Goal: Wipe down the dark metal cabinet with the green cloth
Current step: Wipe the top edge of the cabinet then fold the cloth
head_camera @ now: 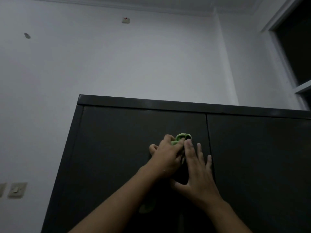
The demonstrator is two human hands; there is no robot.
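The dark metal cabinet [117,140] fills the lower part of the view, its two doors meeting at a vertical seam right of centre. A bunched green cloth [182,137] sits against the left door near that seam. My left hand [165,157] grips the cloth, fingers curled round it, and most of the cloth is hidden under the hand. My right hand [197,167] lies flat on the door beside it with fingers spread and straight, its index fingertip touching the cloth's edge.
A white wall rises behind and left of the cabinet, with a light switch [16,190] low on the left. A dark window [296,47] with a white frame stands at the upper right. The cabinet's top edge [168,104] runs across mid-frame.
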